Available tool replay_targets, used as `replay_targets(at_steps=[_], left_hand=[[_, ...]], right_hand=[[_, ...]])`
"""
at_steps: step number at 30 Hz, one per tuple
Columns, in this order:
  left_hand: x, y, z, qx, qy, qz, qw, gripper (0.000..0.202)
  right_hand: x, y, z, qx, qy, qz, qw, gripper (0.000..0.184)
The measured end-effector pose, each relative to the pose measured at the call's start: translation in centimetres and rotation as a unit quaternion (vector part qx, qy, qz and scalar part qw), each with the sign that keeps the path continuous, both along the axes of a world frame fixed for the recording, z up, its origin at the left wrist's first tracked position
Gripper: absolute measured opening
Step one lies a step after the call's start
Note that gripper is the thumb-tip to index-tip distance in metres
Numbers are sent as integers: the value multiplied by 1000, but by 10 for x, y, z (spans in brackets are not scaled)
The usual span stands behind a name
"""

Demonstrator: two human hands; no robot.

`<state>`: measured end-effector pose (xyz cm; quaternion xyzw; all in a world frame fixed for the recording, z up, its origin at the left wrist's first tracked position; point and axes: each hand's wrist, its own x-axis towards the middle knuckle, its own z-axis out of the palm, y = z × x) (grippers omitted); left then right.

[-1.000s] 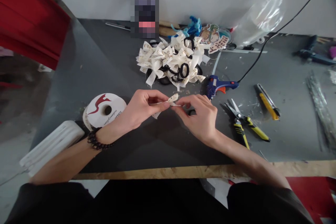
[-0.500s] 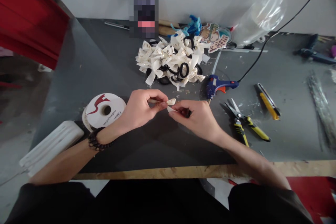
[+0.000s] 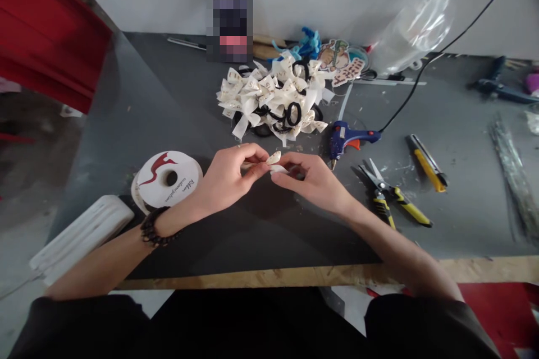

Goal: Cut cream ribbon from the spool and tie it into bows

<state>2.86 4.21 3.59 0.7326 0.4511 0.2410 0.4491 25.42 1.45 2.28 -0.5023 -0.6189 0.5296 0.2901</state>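
Note:
Between my two hands is a short piece of cream printed ribbon point(image 3: 274, 157), its loops showing at the fingertips. My left hand point(image 3: 231, 176) pinches it between thumb and fingers from the left. From the right, my right hand point(image 3: 314, 180) is closed on the ribbon's lower white part, thumb against fingers. How the ribbon is folded or knotted inside the fingers is hidden. Just beyond my hands lies a heap of cream ribbon bows point(image 3: 269, 95) with black hair ties point(image 3: 293, 114) among them. A ribbon spool point(image 3: 158, 176) lies left of my left hand.
On the right are a blue glue gun point(image 3: 343, 137) with its black cord, yellow-handled snips point(image 3: 391, 193) and a yellow utility knife point(image 3: 429, 165). A white box-shaped device point(image 3: 82, 238) sits at the front left. Blue fuzzy pieces point(image 3: 309, 44) and a clear plastic bag point(image 3: 415, 28) lie at the back.
The fingers of my right hand have shifted on the ribbon, and more of its white lower part shows. My left hand keeps its pinch almost in place.

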Motion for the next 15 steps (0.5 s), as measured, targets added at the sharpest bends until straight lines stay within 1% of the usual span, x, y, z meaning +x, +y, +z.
replay_targets(at_steps=[2, 4, 8, 10, 12, 15], left_hand=[[0, -1, -1, -55, -26, 2, 998, 21], [1, 0, -2, -88, -49, -1, 995, 24], [0, 2, -2, -86, -98, -3, 991, 20], [0, 4, -2, -93, -109, -3, 990, 18], [0, 4, -3, -121, -113, -12, 986, 17], [1, 4, -6, -179, -154, -17, 972, 17]], right_hand=[[-3, -4, 1, 29, -23, -14, 999, 23], [-5, -7, 0, 39, -28, -47, 998, 23], [-9, -11, -5, 68, -6, -102, 992, 20], [-11, -12, -7, 94, 0, -113, 989, 19], [-12, -12, -9, 119, -3, -118, 986, 17], [-12, -12, -13, 113, 36, -115, 986, 17]])
